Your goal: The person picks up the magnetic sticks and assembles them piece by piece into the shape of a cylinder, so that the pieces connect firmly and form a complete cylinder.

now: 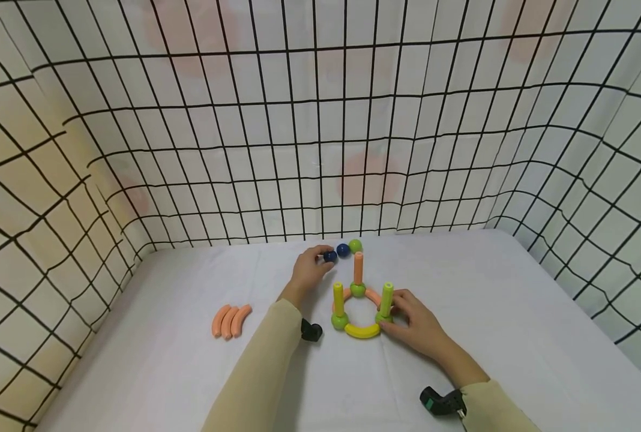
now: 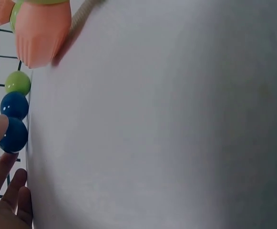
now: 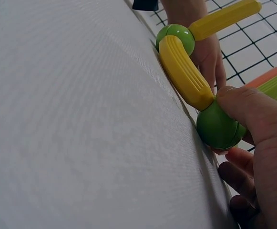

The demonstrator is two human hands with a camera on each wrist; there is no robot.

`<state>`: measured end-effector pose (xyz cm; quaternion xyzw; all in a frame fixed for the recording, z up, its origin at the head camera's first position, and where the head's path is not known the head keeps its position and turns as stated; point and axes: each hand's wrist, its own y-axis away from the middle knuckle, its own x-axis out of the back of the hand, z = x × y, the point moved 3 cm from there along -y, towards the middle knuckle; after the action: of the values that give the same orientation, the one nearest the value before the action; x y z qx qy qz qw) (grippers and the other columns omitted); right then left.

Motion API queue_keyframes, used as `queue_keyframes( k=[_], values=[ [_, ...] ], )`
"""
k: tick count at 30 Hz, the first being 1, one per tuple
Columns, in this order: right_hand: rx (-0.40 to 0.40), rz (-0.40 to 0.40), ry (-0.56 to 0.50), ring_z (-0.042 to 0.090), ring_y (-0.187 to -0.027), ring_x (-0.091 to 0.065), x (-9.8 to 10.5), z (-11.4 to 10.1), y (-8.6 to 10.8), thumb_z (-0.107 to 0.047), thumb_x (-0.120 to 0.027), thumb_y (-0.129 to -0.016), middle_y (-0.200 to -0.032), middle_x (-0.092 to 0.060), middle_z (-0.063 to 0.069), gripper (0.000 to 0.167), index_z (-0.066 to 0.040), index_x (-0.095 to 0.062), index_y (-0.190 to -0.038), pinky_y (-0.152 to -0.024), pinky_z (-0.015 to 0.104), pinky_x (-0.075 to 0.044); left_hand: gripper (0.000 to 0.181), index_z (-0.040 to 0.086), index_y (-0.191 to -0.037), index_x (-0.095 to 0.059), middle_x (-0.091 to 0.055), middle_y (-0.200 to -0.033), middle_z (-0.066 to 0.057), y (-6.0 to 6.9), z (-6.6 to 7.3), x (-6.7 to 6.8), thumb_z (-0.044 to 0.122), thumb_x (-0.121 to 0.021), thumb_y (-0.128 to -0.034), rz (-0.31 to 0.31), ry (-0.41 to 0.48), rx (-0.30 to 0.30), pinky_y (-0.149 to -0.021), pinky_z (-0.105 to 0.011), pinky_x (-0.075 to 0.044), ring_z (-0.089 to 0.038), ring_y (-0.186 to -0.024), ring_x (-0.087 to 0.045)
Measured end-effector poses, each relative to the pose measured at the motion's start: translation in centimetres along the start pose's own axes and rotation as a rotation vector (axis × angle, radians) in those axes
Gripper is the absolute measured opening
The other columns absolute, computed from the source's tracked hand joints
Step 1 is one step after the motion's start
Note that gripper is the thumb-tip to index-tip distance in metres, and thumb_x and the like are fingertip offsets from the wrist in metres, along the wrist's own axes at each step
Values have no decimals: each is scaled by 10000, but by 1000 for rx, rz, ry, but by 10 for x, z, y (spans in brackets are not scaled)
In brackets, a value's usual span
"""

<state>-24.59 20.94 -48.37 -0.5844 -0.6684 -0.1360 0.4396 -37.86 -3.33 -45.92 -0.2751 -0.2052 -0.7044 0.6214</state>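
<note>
My left hand [image 1: 308, 271] reaches to the back of the table and pinches a dark blue ball [image 2: 14, 135] between thumb and finger. Touching that ball is a second blue ball [image 2: 14, 105], followed by a light green ball [image 2: 18, 83]. My right hand [image 1: 419, 324] grips the right corner of a ring-shaped toy structure, its thumb on the green ball [image 3: 218, 125] there. The ring joins green balls with a curved yellow piece [image 3: 185, 71] in front and curved orange pieces behind. Upright sticks rise from its balls: yellow [image 1: 339, 299], light green [image 1: 387, 299] and orange [image 1: 358, 268].
Three curved orange pieces [image 1: 231, 321] lie side by side at the left of the white-covered table [image 1: 153, 372]. A black wire grid [image 1: 320, 126] stands along the back and both sides. Each wrist wears a black device, such as the right one [image 1: 440, 402].
</note>
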Motion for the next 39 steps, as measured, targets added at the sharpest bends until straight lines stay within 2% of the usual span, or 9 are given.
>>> queue_keyframes(
  k=[6, 12, 26, 29, 33, 39],
  values=[
    [-7, 2, -6, 137, -1056, -613, 0, 0, 0, -267, -804, -841, -1239, -582, -35, 371, -191, -656, -1172, -907, 365, -536, 376, 205, -1297, -644, -632, -1325, -73, -1, -1, -1, 191, -713, -928, 17, 5, -9, -1070, -441, -442, -267, -1204, -560],
    [-6, 1, -1, 146, -1064, -617, -1, 1, 0, -261, -803, -842, -1243, -585, -26, 386, -180, -654, -1188, -916, 376, -537, 347, 202, -1243, -672, -665, -1223, -68, 2, -3, -3, 180, -740, -903, -4, 13, 11, -1014, -412, -465, -227, -1083, -572],
    [3, 13, 1, 151, -1052, -616, -1, 0, 1, -257, -803, -843, -1234, -590, -23, 378, -174, -660, -1182, -895, 358, -539, 324, 203, -1217, -680, -670, -1220, -73, 12, -4, -1, 205, -746, -900, -32, 27, 7, -988, -407, -492, -233, -1078, -583],
    [14, 21, 6, 158, -1045, -619, -2, 0, 1, -260, -800, -847, -1233, -593, -14, 379, -166, -662, -1187, -886, 360, -541, 333, 216, -1230, -672, -674, -1237, -56, 14, -3, 1, 230, -745, -905, -36, 50, 20, -955, -387, -511, -225, -1091, -590],
    [9, 15, 6, 163, -1050, -621, -2, 0, 0, -265, -799, -848, -1234, -594, -10, 392, -159, -661, -1200, -889, 367, -541, 352, 234, -1251, -661, -674, -1259, -39, 17, -1, 6, 265, -742, -910, -29, 124, 39, -936, -379, -523, -226, -1122, -596],
    [-25, 0, 8, 143, -1055, -610, -2, 0, 0, -277, -801, -843, -1237, -590, -26, 403, -166, -662, -1205, -877, 341, -535, 364, 232, -1260, -654, -672, -1251, -42, 21, 8, 13, 280, -743, -910, -32, 196, 8, -956, -397, -524, -234, -1128, -610]
  ],
)
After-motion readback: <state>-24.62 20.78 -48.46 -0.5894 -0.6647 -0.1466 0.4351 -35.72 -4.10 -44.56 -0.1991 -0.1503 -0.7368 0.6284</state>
